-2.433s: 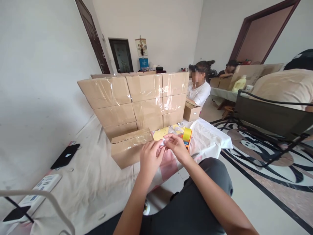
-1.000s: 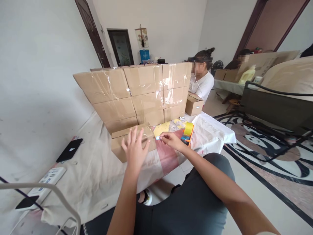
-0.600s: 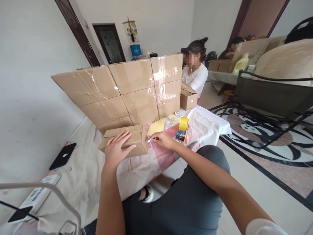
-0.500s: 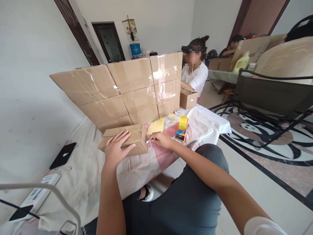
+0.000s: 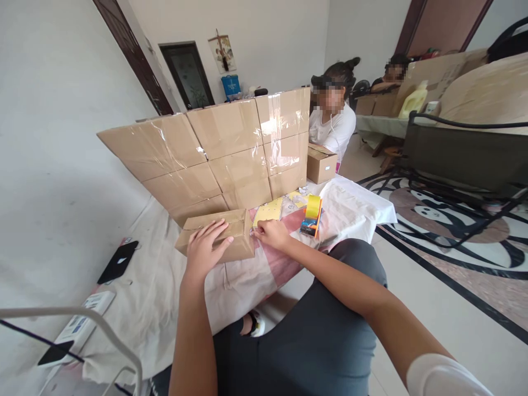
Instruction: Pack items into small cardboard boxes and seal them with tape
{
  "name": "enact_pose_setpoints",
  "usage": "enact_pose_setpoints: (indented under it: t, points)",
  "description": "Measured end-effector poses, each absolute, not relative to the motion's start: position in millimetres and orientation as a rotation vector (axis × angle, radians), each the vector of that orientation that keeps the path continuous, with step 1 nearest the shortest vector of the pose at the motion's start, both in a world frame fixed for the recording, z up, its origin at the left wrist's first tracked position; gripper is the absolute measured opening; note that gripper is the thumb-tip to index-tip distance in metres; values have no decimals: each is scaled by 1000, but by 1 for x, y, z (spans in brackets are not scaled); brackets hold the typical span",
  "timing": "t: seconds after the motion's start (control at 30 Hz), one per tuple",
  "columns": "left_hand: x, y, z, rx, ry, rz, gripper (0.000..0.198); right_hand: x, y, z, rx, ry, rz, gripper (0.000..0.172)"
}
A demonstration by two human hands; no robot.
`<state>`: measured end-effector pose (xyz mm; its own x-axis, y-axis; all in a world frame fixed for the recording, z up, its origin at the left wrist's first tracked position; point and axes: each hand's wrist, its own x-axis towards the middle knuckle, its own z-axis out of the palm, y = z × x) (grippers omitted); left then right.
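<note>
My left hand [image 5: 206, 246] lies on top of a closed brown cardboard box [image 5: 237, 250], fingers spread and thumb apart. The box rests on its broad side on the cloth-covered table. At its right end, my right hand [image 5: 271, 234] is closed, its fingertips against the end face. A small whitish sticker [image 5: 252, 233] shows only partly at those fingertips. To the right of that hand stands a tape dispenser [image 5: 312, 215] with a yellow roll and an orange frame.
A tall wall of taped cardboard boxes [image 5: 239, 129] stands behind the box. Past it, a co-worker [image 5: 333, 124] sits by another box [image 5: 322, 165] bearing a small white label. A phone [image 5: 118, 262] and a power strip [image 5: 88, 316] lie left. A folding chair [image 5: 462, 157] stands right.
My right fingertips have come in closer against the box's end, and the white sticker is now more covered. My left hand stays on the box. The view has shifted slightly.
</note>
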<state>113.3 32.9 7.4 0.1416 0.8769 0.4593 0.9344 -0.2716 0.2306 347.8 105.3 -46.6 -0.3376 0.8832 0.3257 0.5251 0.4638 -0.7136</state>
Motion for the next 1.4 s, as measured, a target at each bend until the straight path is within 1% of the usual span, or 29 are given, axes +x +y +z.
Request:
enact_pose_setpoints:
  t: [0.1, 0.2, 0.37, 0.4, 0.53, 0.6, 0.7, 0.8, 0.93, 1.0, 1.13, 1.2, 1.27, 1.4]
  points:
    - [112, 35, 6, -2293, -1817, -813, 39, 338, 82, -55, -1137, -1922, 716, 9]
    - [110, 35, 4, -2303, -1795, -808, 39, 328, 63, -67, -1049, -1832, 838, 19]
    - [109, 32, 6, -2322, -1809, -773, 39, 324, 58, -77, -952, -1641, 1133, 27]
    - [110, 32, 7, -2324, -1810, -769, 40, 325, 60, -78, -951, -1616, 1183, 32]
    - [111, 31, 9, -2331, -1786, -776, 39, 323, 68, -82, -968, -1509, 1344, 67]
    - [111, 32, 8, -2341, -1768, -778, 39, 321, 69, -83, -975, -1461, 1401, 75]
    - [109, 34, 6, -2341, -1759, -769, 39, 318, 68, -83, -972, -1420, 1461, 82]
    - [107, 38, 2, -2321, -1776, -753, 40, 318, 63, -81, -962, -1408, 1473, 82]
    - [105, 41, -4, -2303, -1785, -742, 43, 317, 54, -81, -985, -1379, 1453, 74]
    - [105, 40, -6, -2293, -1785, -746, 43, 318, 49, -79, -994, -1380, 1466, 67]
    - [105, 41, -8, -2289, -1788, -743, 43, 323, 45, -71, -980, -1417, 1508, 44]
    - [104, 42, -8, -2290, -1789, -739, 42, 325, 45, -67, -966, -1429, 1522, 38]
    - [104, 43, -7, -2288, -1796, -735, 42, 326, 48, -67, -955, -1423, 1529, 38]
    - [105, 43, -6, -2287, -1813, -729, 43, 325, 60, -73, -982, -1348, 1510, 50]
